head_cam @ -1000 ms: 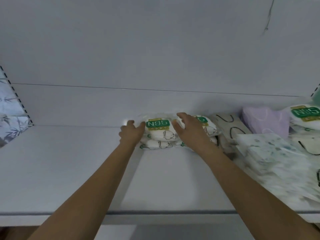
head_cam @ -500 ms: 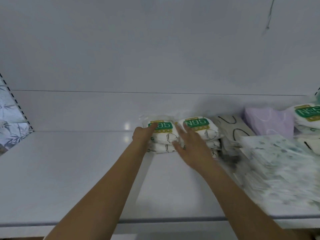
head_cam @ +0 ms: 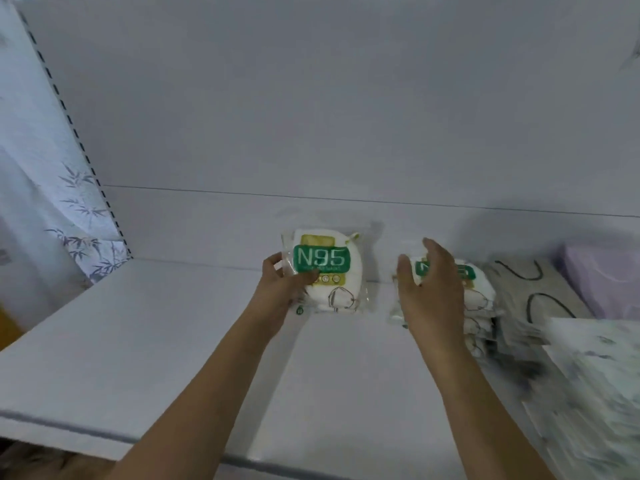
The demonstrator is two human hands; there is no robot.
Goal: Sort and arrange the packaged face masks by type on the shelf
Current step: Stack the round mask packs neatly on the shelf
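Toward the far middle of the white shelf [head_cam: 138, 341] sits a left stack of N95 mask packs [head_cam: 327, 271], its top pack tilted up so the green label faces the camera and reads upright; the pack is nearly square, so no long axis stands out. The left hand [head_cam: 280, 289] grips this stack at its left edge, thumb curled over the front of the top pack beside the label and fingers behind the edge. More white packs show beneath the top one, resting on the shelf.

Just to the right, with a bare strip of shelf between, lies a right stack of N95 mask packs [head_cam: 474, 296], flat, label up and partly covered. The right hand [head_cam: 429, 292] hovers over its left part with fingers spread and loosely bent, thumb out to the left; whether the palm touches the top pack cannot be told.

Farther right, touching that stack, lie beige mask packs [head_cam: 530, 289] with black ear loops showing, then a lilac mask pack [head_cam: 602, 282] at the far right. Near the right edge a blurred heap of patterned mask packs [head_cam: 595, 375] spreads toward the shelf's front. A curtain with a bamboo print [head_cam: 52, 209] hangs to the left of the shelf.
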